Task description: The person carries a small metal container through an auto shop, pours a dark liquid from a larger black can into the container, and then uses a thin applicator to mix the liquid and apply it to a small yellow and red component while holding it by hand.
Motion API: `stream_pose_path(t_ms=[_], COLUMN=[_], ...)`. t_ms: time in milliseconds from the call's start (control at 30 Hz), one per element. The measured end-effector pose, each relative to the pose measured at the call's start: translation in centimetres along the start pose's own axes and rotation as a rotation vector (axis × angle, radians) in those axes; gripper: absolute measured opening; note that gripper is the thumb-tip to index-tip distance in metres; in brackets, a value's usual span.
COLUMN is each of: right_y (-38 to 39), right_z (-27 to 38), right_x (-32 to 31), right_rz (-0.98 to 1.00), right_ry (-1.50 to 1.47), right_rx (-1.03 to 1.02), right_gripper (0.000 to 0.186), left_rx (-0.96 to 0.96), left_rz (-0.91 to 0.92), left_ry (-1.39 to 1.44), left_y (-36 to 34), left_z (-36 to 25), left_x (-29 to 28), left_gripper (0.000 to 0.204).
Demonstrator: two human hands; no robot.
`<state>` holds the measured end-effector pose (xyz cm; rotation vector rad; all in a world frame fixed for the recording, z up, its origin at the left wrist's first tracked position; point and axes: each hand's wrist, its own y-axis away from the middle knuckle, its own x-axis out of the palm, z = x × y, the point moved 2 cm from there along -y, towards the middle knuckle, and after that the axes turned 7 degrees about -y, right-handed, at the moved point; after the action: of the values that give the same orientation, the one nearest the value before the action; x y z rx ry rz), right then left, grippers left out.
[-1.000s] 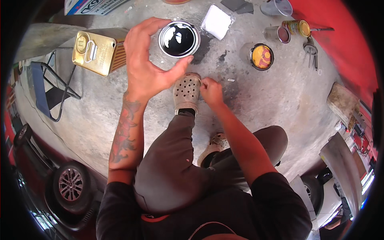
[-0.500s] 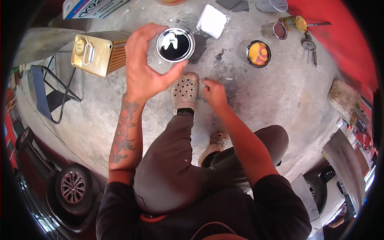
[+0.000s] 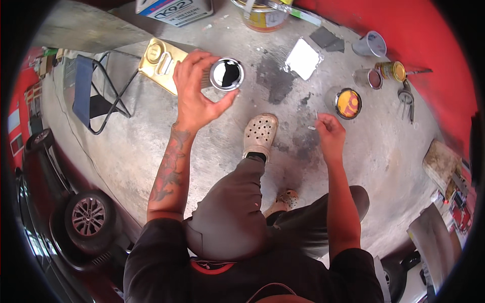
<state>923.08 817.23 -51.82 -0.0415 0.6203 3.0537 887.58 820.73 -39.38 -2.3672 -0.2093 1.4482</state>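
Observation:
My left hand [image 3: 193, 101] is closed round a small round tin of black paint [image 3: 226, 74], its open top with a shiny metal rim facing up. The dark liquid inside shows a white reflection. Off to the right, my right hand [image 3: 331, 134] pinches a thin pale stick [image 3: 317, 115] between thumb and fingers; only its tip shows. Just beyond that hand lies a round tin lid-like top with yellow and dark pink smears [image 3: 348, 104]. Below the left hand stands a gold metal can [image 3: 160, 65], partly hidden by my fingers.
A white sheet [image 3: 303, 59] and dark grey sheets [image 3: 327, 39] lie on the stained concrete floor. Clear cup [image 3: 371, 45], brown-filled cup [image 3: 373, 80] and gold tin [image 3: 392, 71] stand at the right. A folding stool [image 3: 93, 93] is left; a large tub [image 3: 262, 19] stands at the back.
My right hand has moved to the right with the thin stick, toward the yellow-smeared round top. My left hand still holds the tin. The whole view has shifted, showing more of the far floor.

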Motion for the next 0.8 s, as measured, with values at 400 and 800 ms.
stream_pose_path(t_ms=[400,800], right_y=[1.4,2.1], right_z=[-1.0,4.1], right_x=[-2.4,6.0], right_rz=[0.028,0.143], right_ry=[0.023,-0.187], right_rx=[0.065,0.069], right_gripper=[0.02,0.021], left_rx=[-0.352,-0.268], left_rz=[-0.174,-0.194], left_ry=[-0.262,-0.121], left_y=[5.0,4.0], left_z=[10.1,3.3], left_x=[-1.6,-2.5], left_gripper=[0.071,0.056])
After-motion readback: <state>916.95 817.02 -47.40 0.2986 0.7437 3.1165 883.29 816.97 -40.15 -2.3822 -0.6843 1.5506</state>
